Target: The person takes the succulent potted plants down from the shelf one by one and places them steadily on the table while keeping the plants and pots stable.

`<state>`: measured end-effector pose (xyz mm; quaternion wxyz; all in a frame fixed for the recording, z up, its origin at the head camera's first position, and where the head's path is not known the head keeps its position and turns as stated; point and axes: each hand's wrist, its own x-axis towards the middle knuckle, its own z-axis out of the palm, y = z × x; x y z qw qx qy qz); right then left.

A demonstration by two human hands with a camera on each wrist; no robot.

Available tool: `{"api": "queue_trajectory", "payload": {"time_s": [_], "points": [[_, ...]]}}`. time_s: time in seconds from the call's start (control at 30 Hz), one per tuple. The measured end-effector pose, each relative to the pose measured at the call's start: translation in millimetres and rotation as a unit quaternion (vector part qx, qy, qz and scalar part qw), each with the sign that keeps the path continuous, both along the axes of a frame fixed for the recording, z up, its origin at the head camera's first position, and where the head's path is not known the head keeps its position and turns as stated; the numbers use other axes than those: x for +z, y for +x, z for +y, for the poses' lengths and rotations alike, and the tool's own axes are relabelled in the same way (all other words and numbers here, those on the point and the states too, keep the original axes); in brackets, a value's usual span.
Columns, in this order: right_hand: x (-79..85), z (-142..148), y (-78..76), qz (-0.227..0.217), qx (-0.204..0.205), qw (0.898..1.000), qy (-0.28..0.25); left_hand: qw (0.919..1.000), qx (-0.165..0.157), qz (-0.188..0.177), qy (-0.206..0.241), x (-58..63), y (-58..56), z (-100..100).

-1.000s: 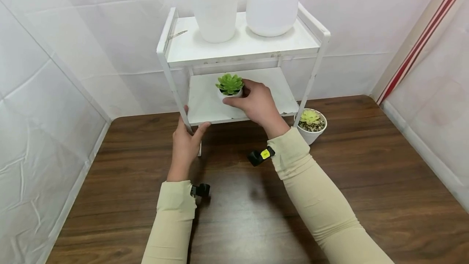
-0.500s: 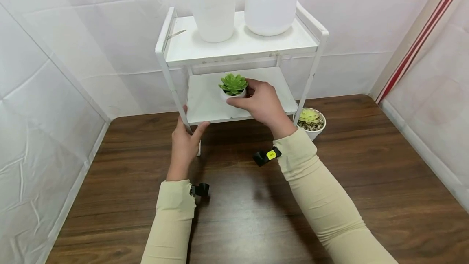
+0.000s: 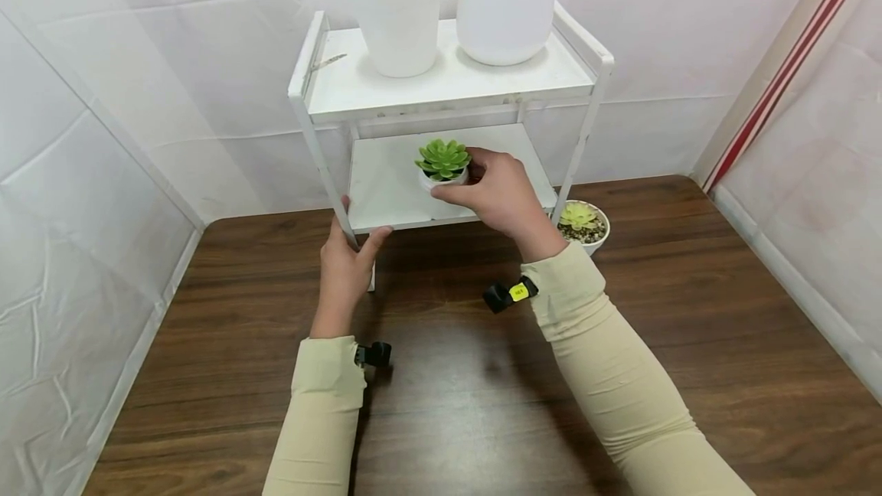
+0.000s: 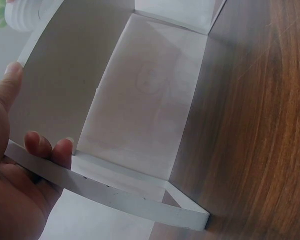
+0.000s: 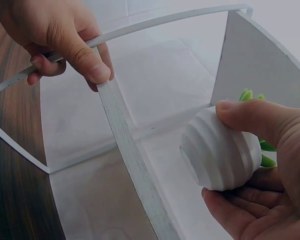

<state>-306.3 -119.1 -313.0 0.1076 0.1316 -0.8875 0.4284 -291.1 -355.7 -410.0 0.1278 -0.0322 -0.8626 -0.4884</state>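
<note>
A small white ribbed pot [image 5: 219, 150] with a green succulent [image 3: 443, 158] is close over the lower shelf [image 3: 386, 186] of a white two-tier rack, left of the shelf's middle. My right hand [image 3: 508, 194] holds this pot from the right, thumb on the near side and fingers round the other. At the rack's front left corner, my left hand [image 3: 344, 270] grips the white leg [image 4: 110, 190]. Its fingers [image 4: 63, 150] curl round the leg, and the thumb lies on the front edge of the lower shelf. In the right wrist view the pot's underside shows.
On the top shelf [image 3: 338, 94] stand a tall white pot [image 3: 400, 25] with a green succulent and a rounder white pot [image 3: 506, 25] with a reddish one. Another potted succulent [image 3: 582, 224] stands on the wooden table [image 3: 441, 404] by the right leg. White sheeting surrounds the table.
My right hand has shifted slightly to the right along the lower shelf with the small potted succulent. My left hand has kept its grip on the rack leg.
</note>
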Motion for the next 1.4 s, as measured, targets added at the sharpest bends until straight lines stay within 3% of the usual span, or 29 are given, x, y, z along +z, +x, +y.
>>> {"api": "queue_trajectory", "payload": {"time_s": [1.4], "points": [[-3.8, 24.9, 22.9, -0.027, -0.004, 0.999, -0.019, 1.0, 0.001, -0.008, 0.002, 2.4, 0.2, 0.4]]}}
